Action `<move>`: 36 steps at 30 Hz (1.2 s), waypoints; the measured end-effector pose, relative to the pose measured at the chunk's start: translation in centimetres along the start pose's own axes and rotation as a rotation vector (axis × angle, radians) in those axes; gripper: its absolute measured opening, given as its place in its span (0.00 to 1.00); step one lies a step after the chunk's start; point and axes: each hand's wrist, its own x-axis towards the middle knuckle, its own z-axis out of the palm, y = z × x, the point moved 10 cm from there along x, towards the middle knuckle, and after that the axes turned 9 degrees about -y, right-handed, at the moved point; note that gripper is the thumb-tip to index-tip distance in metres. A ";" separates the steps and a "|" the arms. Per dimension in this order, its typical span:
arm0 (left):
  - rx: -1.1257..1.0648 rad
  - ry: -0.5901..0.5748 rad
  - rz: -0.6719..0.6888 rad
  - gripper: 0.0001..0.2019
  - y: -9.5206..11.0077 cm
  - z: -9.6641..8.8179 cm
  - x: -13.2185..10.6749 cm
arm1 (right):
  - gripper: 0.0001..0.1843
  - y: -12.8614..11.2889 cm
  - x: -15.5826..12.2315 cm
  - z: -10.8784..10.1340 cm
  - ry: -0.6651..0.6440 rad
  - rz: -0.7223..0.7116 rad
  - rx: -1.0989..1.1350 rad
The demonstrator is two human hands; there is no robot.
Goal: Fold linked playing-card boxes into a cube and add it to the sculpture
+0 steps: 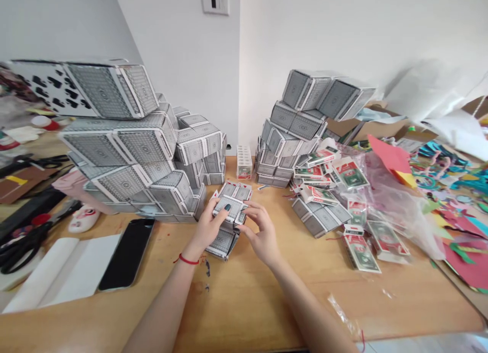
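Observation:
My left hand (209, 226) and my right hand (260, 232) are both closed on a small block of grey-backed playing cards (230, 209) held just above the wooden table (244, 297). My left thumb lies on its top face. A red string circles my left wrist. Under the held block lies another folded card piece (221, 244). A flat cluster of cards (237, 190) rests just behind my hands.
A tall stack of card cubes (129, 139) stands at left, another (305, 119) at right. Card boxes (343, 175) and plastic wrap (389, 200) lie right. A black phone (127, 251), white paper (64, 271), scissors (23, 241) sit left. Coloured paper scraps (457, 211) fill the far right.

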 end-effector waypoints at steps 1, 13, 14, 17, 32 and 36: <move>-0.009 -0.001 0.000 0.10 -0.1 0.0 0.0 | 0.15 0.2 -0.1 0.0 0.008 0.002 0.033; -0.005 -0.036 0.024 0.09 -0.2 0.3 -0.2 | 0.13 0.1 -0.1 0.2 0.060 0.000 0.123; 0.003 -0.039 0.029 0.09 -0.1 0.3 -0.2 | 0.13 0.1 -0.1 0.2 0.062 0.005 0.124; 0.013 -0.044 0.034 0.10 0.2 0.4 -0.3 | 0.15 0.1 -0.1 0.0 0.070 0.010 0.150; -0.038 -0.016 -0.013 0.10 -0.1 0.4 -0.3 | 0.01 -1.6 0.0 -0.2 0.034 -0.033 -0.148; -0.058 -0.005 -0.015 0.10 -0.1 0.4 -0.3 | 0.05 -1.9 -0.2 0.2 0.025 -0.089 -0.186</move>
